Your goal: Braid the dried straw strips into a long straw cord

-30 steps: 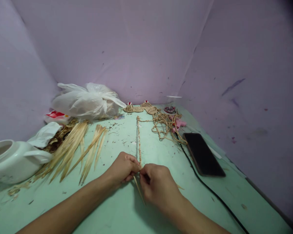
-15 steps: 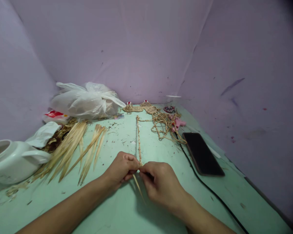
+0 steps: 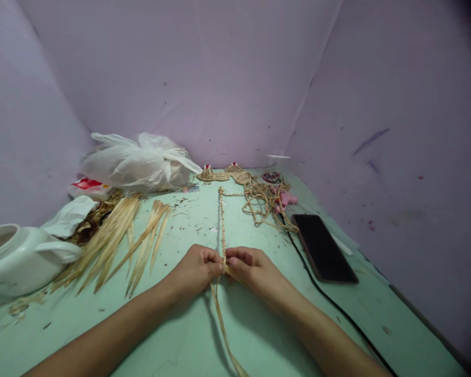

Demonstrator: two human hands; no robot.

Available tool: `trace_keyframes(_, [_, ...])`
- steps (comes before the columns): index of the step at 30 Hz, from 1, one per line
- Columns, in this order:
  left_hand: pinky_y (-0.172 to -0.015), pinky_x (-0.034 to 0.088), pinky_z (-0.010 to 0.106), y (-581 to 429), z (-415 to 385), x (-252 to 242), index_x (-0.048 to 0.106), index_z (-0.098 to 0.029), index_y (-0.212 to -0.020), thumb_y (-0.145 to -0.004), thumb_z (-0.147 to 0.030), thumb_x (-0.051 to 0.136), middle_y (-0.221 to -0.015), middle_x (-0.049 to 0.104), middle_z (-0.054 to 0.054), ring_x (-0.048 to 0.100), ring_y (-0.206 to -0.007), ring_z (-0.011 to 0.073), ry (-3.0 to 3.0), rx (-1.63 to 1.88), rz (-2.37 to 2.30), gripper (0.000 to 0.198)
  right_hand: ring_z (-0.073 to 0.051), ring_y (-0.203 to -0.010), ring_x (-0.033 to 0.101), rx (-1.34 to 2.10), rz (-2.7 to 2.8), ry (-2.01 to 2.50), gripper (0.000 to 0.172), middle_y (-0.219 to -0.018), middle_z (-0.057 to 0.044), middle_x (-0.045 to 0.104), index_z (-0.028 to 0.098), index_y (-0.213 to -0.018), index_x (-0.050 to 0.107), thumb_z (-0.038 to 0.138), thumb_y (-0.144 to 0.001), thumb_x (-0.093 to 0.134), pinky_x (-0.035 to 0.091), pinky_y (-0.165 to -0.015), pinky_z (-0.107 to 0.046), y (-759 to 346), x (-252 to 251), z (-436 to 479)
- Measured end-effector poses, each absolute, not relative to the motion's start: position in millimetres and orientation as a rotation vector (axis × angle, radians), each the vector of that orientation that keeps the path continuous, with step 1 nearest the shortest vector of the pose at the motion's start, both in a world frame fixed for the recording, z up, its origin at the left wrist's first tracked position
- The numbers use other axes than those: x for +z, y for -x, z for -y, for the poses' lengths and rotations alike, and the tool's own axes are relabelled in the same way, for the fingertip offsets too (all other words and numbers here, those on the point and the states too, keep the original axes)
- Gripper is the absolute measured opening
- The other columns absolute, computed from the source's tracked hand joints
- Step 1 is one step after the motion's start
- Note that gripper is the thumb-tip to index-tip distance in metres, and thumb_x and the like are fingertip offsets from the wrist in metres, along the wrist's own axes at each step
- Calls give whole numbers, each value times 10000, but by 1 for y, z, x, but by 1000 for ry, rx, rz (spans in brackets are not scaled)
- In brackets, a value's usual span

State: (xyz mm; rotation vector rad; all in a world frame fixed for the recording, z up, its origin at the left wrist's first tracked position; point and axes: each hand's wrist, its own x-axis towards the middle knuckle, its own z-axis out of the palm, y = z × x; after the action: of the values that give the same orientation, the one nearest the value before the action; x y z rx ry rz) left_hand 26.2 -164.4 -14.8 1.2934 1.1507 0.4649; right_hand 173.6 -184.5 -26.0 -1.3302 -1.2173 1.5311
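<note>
A thin braid [image 3: 222,225] of dry plant fibre runs straight from the far middle of the table to my fingers. My left hand [image 3: 200,267] pinches its near end from the left. From the right, my right hand [image 3: 247,264] is closed with thumb and fingers on the same end and a loose strand. Another long, pale strand [image 3: 222,319] hangs from the braid's end toward the near edge of the view. At its far end, the braid joins a tangled heap of braided cord [image 3: 261,201] on the right.
Flat dry leaf strips [image 3: 113,235] lie at left, beside a white ceramic pot [image 3: 23,267]. Behind them sits a white plastic bag [image 3: 141,162]. Two small woven slippers [image 3: 214,176] rest near the back wall. At right are a pink glue gun [image 3: 286,200], its black cord and a phone [image 3: 324,248].
My right hand has turned and drawn up, its fingers now higher beside the braid's end. The loose strand below now reaches further toward me. My left hand has barely moved.
</note>
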Motion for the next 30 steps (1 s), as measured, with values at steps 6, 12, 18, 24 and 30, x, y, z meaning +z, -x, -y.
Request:
trace_keyframes(6, [-437, 225, 203, -29, 169, -8, 537, -116, -532, -591, -238, 481, -440, 413, -36, 302, -431, 59, -1518, 459, -1262, 146, -54, -412, 315, 1331, 1253, 1473, 254, -420, 42, 398, 147, -486, 480, 291, -694, 466, 246, -431, -198, -155, -27, 199])
trace_keyframes(12, [-469, 259, 207, -29, 176, 3, 576, -131, -550, -642, -222, 458, -483, 480, -11, 389, -487, 88, -1804, 359, -1478, 175, -55, -419, 313, 1335, 1132, 1448, 189, -430, 36, 435, 137, -505, 523, 282, -626, 517, 236, -430, -200, -154, -29, 200])
trace_keyframes(18, [-462, 239, 212, -24, 180, 16, 588, -157, -571, -655, -270, 491, -493, 487, -9, 389, -482, 93, -1895, 219, -1595, 171, -51, -417, 325, 1400, 1010, 1454, 124, -422, 34, 457, 127, -492, 534, 217, -576, 541, 247, -436, -197, -153, -29, 197])
trace_keyframes(24, [-530, 282, 253, -39, 210, 5, 596, -158, -684, -696, -199, 439, -605, 562, 58, 466, -535, 140, -2144, 249, -1562, 163, -75, -488, 420, 1512, 870, 1332, 89, -515, 3, 536, 113, -559, 583, 201, -559, 571, 315, -493, -205, -151, -31, 198])
trace_keyframes(30, [-482, 282, 251, -36, 206, 11, 527, -156, -536, -677, -270, 502, -499, 508, 38, 435, -461, 127, -2030, 395, -1395, 183, -59, -421, 381, 1569, 815, 1282, 119, -472, 21, 494, 122, -575, 563, 234, -576, 604, 259, -434, -201, -151, -30, 199])
